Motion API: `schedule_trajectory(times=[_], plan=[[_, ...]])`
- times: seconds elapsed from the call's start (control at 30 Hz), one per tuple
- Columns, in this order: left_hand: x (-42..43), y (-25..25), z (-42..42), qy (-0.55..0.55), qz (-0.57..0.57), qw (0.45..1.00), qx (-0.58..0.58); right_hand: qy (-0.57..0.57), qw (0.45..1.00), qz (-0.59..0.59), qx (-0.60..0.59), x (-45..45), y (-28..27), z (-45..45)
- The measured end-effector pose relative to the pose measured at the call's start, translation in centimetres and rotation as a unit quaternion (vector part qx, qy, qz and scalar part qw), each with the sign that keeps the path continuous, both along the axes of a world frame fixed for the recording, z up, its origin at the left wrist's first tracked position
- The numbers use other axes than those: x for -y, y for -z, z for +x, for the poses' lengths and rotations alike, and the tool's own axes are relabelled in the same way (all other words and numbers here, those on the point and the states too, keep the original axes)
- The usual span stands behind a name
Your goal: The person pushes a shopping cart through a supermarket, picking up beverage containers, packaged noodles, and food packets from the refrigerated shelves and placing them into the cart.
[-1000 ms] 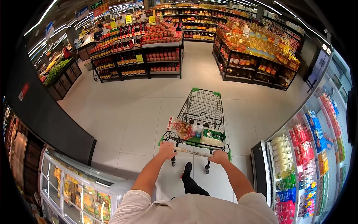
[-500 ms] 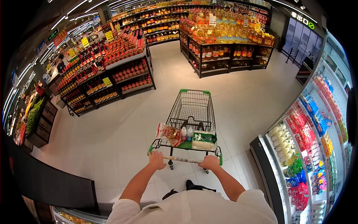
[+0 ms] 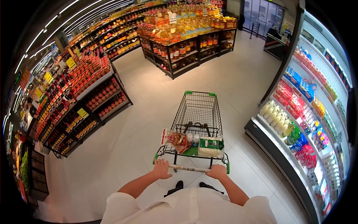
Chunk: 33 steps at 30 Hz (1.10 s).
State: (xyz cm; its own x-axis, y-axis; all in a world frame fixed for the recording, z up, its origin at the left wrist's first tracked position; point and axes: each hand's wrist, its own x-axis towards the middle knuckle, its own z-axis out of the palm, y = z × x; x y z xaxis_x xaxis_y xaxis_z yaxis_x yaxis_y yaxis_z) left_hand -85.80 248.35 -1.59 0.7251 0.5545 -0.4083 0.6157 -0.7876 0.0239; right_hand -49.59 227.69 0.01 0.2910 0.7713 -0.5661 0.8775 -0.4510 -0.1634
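Both hands rest on the pale handlebar of a black wire shopping cart with green corners. At the bar's left end, my left hand is wrapped round it. My right hand grips the right end. Just beyond the bar, the cart's child-seat shelf carries a red-and-clear food packet, small white-capped bottles and a green-and-white package. The large basket in front shows only its wire mesh and the floor through it.
Ahead stands an island shelf of oil bottles. On the left is a rack of red-capped jars and bottles. A lit refrigerated case with white bottles and colourful packs runs along the right. A dark counter stands near glass doors at the back right.
The view has turned right and moved forward. The oil island and jar rack have shifted left, and the refrigerated case is nearer. Both hands have stayed on the handlebar.
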Motion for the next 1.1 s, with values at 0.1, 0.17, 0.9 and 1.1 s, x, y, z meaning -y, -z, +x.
schedule_trajectory(times=[0.1,0.17,0.9,1.1], plan=[[-2.4,-0.2,-0.7,0.058,-0.001,0.998,0.021,0.060,0.998,0.005,-0.005,1.1,-0.3,-2.7],[-3.8,0.0,-0.1,0.100,0.011,0.994,0.032,0.100,0.994,0.030,-0.015,2.2,-0.9,-3.9],[-9.7,0.3,18.4,0.373,-0.017,0.919,0.126,0.444,0.893,0.067,-0.034,9.7,-3.0,-14.3],[-7.2,-0.4,29.1,0.344,-0.035,0.936,0.071,0.516,0.851,0.083,-0.053,9.5,-2.4,-11.6]])
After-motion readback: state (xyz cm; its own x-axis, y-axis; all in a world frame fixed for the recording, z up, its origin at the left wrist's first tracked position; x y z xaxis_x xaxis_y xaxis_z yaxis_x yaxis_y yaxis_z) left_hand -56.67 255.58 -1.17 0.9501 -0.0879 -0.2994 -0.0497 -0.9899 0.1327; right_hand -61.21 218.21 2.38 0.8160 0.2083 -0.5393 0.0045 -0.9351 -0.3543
